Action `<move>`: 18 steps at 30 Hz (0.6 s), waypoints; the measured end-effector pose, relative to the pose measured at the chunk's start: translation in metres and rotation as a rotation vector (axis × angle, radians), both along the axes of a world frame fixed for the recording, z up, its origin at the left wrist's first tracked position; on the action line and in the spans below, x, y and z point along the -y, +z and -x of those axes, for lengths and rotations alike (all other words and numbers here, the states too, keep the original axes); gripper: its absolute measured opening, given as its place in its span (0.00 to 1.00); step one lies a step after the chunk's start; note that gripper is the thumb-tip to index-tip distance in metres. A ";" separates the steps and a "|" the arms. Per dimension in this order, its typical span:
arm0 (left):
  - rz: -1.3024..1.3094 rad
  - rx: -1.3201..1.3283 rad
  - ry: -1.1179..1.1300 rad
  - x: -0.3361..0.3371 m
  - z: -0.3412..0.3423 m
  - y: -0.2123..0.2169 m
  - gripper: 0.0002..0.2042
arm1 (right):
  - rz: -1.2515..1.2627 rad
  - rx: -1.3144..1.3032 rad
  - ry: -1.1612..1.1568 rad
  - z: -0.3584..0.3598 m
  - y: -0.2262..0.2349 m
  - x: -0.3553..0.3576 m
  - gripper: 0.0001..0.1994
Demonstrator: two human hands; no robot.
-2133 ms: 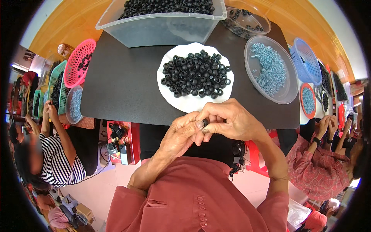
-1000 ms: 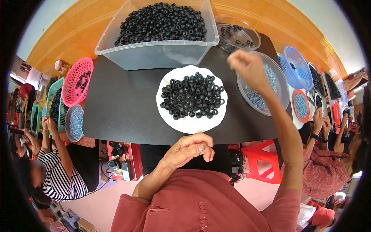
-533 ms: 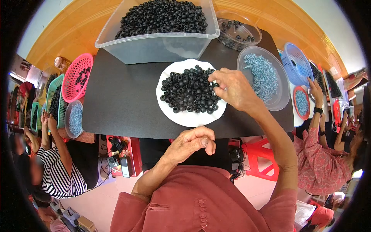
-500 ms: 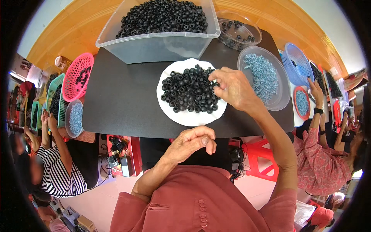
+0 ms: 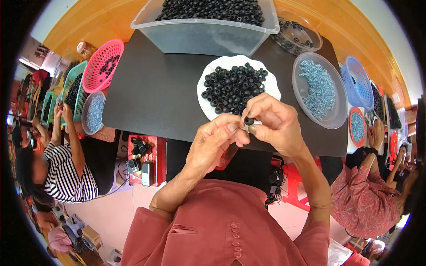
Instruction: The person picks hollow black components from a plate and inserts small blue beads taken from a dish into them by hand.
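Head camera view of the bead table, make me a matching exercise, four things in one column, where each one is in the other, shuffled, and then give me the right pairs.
Things
1. Single black bead
2. Scalloped white plate
3. Pink perforated basket
4. Round clear tub of small pale blue pieces

Places
A. On the right side of the dark table
B. By the table's left edge
C. At the fingertips of the right hand
D. On the table, straight in front of the person

Pairs: 1-C, 2-D, 3-B, 4-A
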State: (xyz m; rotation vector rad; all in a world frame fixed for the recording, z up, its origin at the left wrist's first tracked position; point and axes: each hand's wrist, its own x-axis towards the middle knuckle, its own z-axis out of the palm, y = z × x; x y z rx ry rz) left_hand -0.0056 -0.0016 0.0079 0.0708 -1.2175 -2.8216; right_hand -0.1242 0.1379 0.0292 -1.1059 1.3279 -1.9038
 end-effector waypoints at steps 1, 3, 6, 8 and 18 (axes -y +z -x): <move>-0.027 0.003 0.001 0.000 0.000 -0.001 0.14 | 0.011 -0.010 -0.018 -0.003 -0.003 0.000 0.11; -0.051 0.032 -0.021 0.000 -0.001 0.002 0.14 | -0.002 -0.047 -0.053 -0.008 -0.005 0.000 0.12; -0.112 0.053 -0.076 -0.001 0.001 -0.001 0.14 | -0.040 -0.038 -0.121 -0.014 -0.014 -0.002 0.13; -0.146 0.053 -0.101 -0.001 0.002 -0.001 0.13 | -0.033 -0.051 -0.169 -0.018 -0.013 -0.001 0.14; -0.137 0.065 -0.110 -0.008 -0.001 0.001 0.11 | 0.022 -0.336 -0.267 -0.017 -0.010 -0.010 0.18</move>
